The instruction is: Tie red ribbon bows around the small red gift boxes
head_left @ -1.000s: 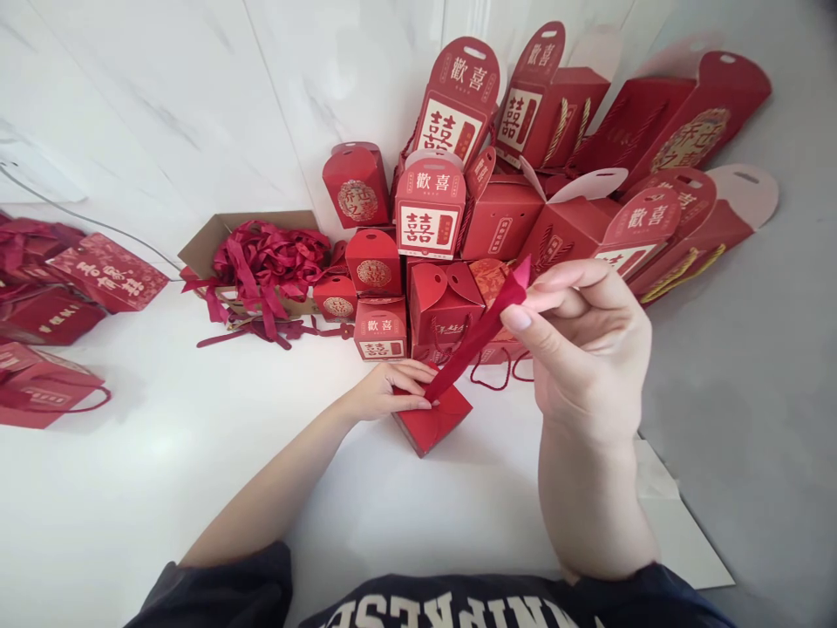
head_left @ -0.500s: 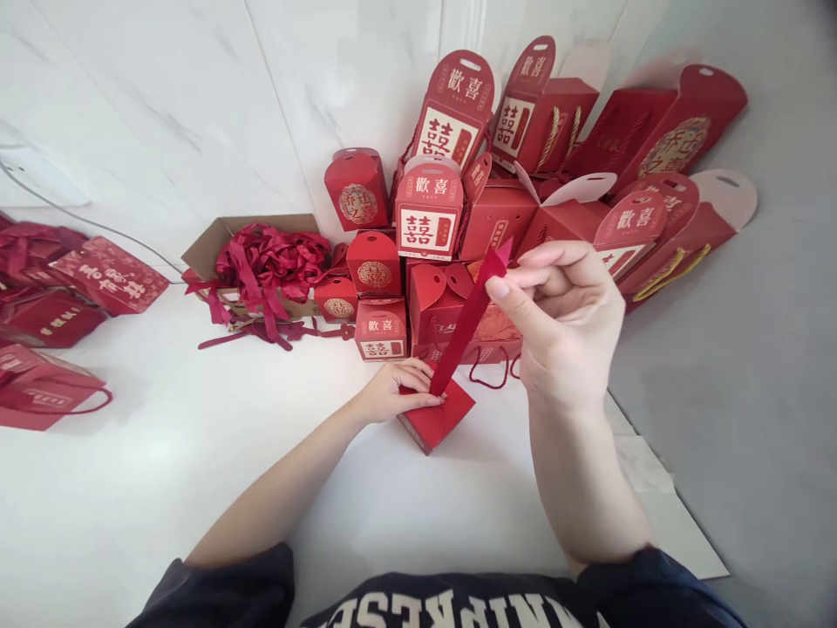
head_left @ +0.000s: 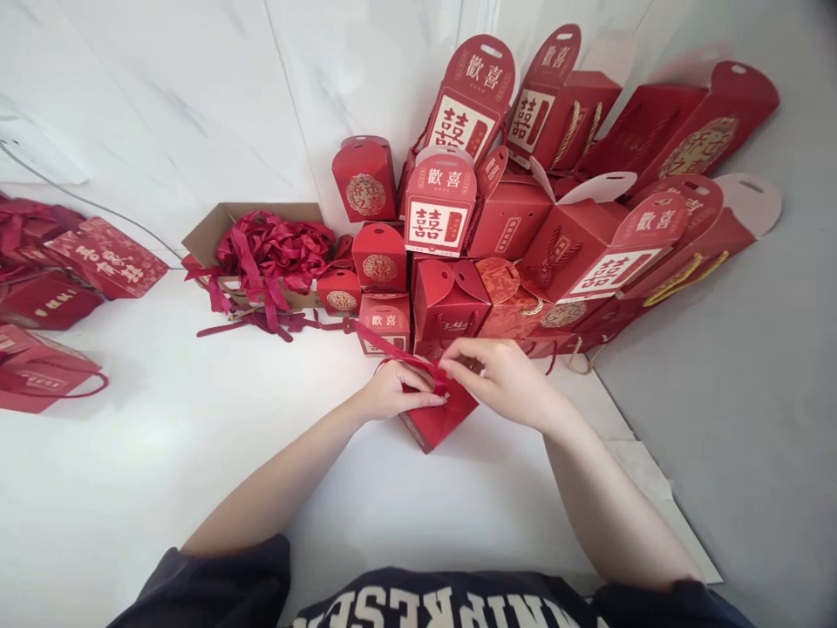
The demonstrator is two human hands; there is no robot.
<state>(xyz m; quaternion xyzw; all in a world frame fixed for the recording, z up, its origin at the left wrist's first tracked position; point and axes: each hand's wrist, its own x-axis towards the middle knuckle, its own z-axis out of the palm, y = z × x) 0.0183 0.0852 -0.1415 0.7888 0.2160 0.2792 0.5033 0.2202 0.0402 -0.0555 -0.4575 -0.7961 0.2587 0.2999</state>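
While both hands meet just below the middle of the frame, the left hand [head_left: 391, 392] lies with its fingers curled and their tips pressed down on the top of a small red box [head_left: 441, 423], closed on a red ribbon [head_left: 385, 344] where it crosses the lid. The right hand [head_left: 502, 377] comes in from the right, touching the same spot, its fingers drawn narrow and pinching the ribbon just beside the left fingertips. From that pinch the ribbon's free end runs up and to the left over the left hand. The box sits on the white worktop [head_left: 163, 453] directly under and between the two hands, with one corner turned toward the lower edge of the frame; only its near sides and part of the lid show. Just behind the hands, toward the upper middle and upper right, rises a heap of red gift boxes [head_left: 451, 296] printed with gold and white characters, some with tall handle flaps standing open. Left of that heap an open cardboard carton [head_left: 207, 231] holds a tangle of loose ribbons [head_left: 275, 253], a few trailing out onto the worktop. Red paper bags [head_left: 105, 262] lie at the left edge, well apart from the hands. A grey surface [head_left: 751, 392] fills the right side, and a dark lettered sweatshirt [head_left: 425, 606] shows along the bottom.
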